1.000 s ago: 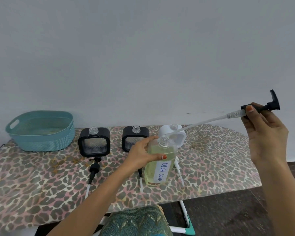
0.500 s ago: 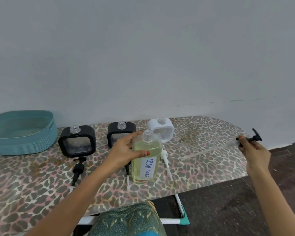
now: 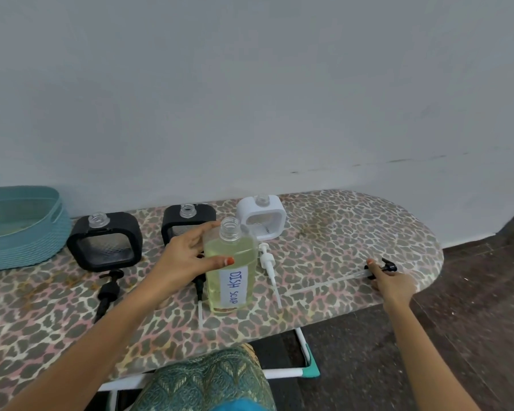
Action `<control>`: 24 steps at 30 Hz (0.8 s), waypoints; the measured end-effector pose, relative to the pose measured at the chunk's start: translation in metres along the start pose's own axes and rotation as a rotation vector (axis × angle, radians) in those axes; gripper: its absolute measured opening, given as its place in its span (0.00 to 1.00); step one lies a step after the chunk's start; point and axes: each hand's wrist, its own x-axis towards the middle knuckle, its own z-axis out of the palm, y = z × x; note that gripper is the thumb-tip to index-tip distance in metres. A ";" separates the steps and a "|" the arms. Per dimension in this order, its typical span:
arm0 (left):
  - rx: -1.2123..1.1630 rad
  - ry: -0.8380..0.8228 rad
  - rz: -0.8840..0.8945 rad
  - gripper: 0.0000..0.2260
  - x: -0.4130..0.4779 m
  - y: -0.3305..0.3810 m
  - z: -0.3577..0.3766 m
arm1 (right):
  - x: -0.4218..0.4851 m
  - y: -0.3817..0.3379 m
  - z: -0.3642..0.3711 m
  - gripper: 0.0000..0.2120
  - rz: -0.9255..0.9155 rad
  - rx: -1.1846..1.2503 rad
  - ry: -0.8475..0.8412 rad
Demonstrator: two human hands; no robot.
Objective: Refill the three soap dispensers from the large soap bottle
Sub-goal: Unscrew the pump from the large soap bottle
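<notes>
The left hand (image 3: 187, 262) has its fingers (image 3: 204, 229) clamped round the upright, uncapped DISH SOAP bottle (image 3: 230, 271), which stands mid-worktop (image 3: 339, 232) before the open white dispenser (image 3: 261, 216) and black dispensers (image 3: 104, 241). The right hand (image 3: 393, 284) pinches a black pump head (image 3: 387, 266), whose tube lies along the worktop's right end.

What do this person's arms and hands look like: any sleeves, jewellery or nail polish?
The left arm and right arm are bare to the frame edge: no sleeves, watch or bangles show. The left hand has orange-red polish on its thumbnail; the right hand shows the same polish on one nail. No rings can be made out.
</notes>
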 end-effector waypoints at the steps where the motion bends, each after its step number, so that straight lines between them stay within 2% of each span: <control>1: 0.002 0.001 -0.001 0.24 0.000 0.000 0.000 | 0.001 0.002 0.001 0.19 -0.005 -0.014 0.002; 5: -0.009 -0.008 -0.010 0.26 0.000 0.002 0.000 | 0.005 0.007 0.004 0.21 -0.016 -0.121 -0.004; 10: -0.018 -0.017 -0.030 0.38 0.000 0.003 0.000 | 0.005 0.005 0.002 0.22 -0.016 -0.184 -0.020; 14: -0.003 -0.020 -0.033 0.31 -0.001 0.004 0.001 | -0.006 0.001 -0.009 0.21 -0.041 -0.181 -0.008; 19: 0.011 -0.008 -0.031 0.31 0.000 0.003 0.000 | -0.036 -0.012 -0.017 0.18 -0.170 -0.175 0.002; 21: 0.015 -0.011 -0.024 0.31 0.000 0.002 0.000 | -0.053 -0.022 -0.013 0.16 -0.235 -0.114 -0.041; 24: 0.029 -0.010 -0.008 0.26 -0.001 0.002 0.000 | -0.085 -0.044 0.000 0.13 -0.346 -0.058 -0.220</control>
